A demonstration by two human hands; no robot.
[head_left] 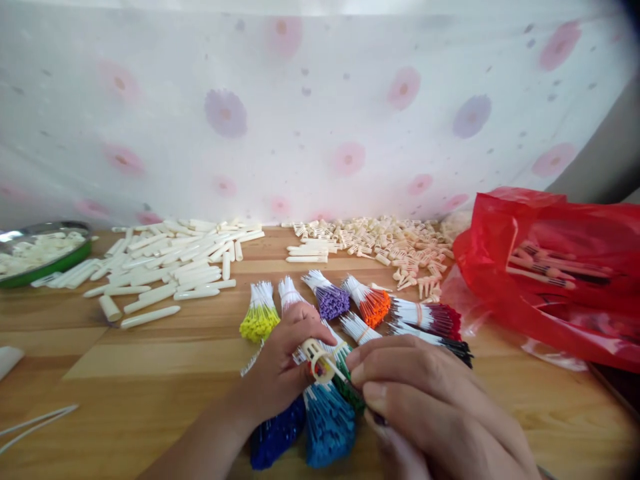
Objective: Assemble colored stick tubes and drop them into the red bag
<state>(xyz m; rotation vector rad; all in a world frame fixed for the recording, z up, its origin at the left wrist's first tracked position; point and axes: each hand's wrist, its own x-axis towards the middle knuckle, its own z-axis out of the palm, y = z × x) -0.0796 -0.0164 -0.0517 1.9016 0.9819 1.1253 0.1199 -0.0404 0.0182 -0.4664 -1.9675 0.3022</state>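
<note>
Left hand: the left hand [280, 357] is closed around a slotted cream tube [311, 349], its open ring end tilted toward the right hand.
Right hand: the right hand [430, 393] pinches a thin white stick [336, 369] between thumb and fingers.
Tube and stick: both are above the bundles, near the front of the desk [170, 380]; the stick's pale length runs to the tube's open end, though how far inside it reaches I cannot tell.
Bundles: a yellow bundle [260, 321], purple bundle [333, 301] and orange bundle [375, 305] stand behind the hands; a light blue bundle [330, 427] and dark blue bundle [275, 435] lie below.
Back left: a heap of white tubes [175, 260], beside a green bowl [70, 262] of pale pieces.
Back middle: a pile of cream clips [385, 240].
Right side: an open red bag [493, 267] with pens [545, 270] inside.
</note>
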